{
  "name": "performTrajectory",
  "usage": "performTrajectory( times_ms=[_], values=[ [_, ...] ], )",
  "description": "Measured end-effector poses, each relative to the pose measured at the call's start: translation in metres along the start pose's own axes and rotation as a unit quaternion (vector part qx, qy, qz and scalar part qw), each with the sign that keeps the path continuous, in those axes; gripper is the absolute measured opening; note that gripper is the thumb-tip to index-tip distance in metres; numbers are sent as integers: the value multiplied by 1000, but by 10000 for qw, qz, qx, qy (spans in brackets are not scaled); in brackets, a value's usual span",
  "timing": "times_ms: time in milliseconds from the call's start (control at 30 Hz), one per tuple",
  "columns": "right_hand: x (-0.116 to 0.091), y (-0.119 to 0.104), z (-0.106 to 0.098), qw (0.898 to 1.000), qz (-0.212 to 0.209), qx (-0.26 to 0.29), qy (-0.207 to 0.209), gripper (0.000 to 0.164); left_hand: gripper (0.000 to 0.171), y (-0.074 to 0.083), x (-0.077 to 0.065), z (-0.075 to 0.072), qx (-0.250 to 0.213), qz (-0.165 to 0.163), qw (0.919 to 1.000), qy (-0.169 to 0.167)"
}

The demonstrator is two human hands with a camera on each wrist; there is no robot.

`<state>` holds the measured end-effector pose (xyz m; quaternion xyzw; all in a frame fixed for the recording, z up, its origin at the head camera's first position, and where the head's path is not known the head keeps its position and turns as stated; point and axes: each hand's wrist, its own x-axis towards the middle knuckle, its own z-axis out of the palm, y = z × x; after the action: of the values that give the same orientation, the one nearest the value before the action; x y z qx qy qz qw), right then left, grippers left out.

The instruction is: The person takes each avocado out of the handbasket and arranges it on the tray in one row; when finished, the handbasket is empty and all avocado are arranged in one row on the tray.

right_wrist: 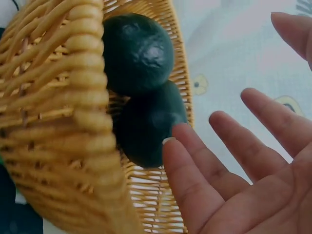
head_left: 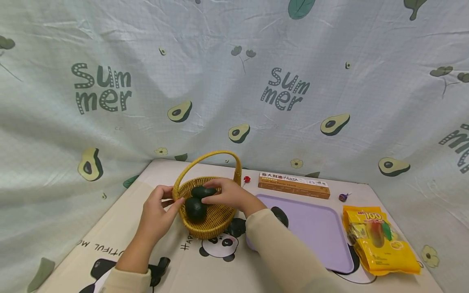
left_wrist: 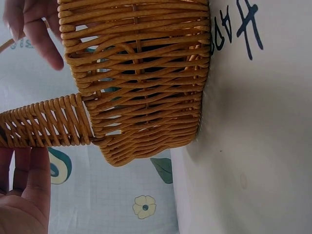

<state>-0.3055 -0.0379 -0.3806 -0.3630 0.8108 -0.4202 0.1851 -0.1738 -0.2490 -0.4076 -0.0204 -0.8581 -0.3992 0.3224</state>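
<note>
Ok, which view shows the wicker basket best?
The head view: it frames the whole basket, handle included, though the right hand covers part. Left wrist shows only its woven side and some handle; right wrist, just some rim and weave up close.

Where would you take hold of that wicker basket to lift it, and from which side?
Probably the crown of its arched handle, coming from above. The handle stands up over the wicker basket, and its crown is slim with open space beneath, so fingers should wrap round it easily.

Right hand (head_left: 229, 193), fingers spread; left hand (head_left: 157, 209) perhaps half-curled.
</note>
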Motion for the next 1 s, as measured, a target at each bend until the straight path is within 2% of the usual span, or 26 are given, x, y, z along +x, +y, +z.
performTrajectory(
  times_ms=[233,467,1000],
  values=[
    [11,0,6,9993,194,-232,-226,56,35,1,3,1,-44,-1,10000,-42],
    [18,1,15,9977,443,314,-404,53,36,0,1,0,-33,-1,10000,-11],
    [30,-3,27,9898,978,719,-746,45,37,-2,-1,1,-33,-6,10000,24]
  ],
)
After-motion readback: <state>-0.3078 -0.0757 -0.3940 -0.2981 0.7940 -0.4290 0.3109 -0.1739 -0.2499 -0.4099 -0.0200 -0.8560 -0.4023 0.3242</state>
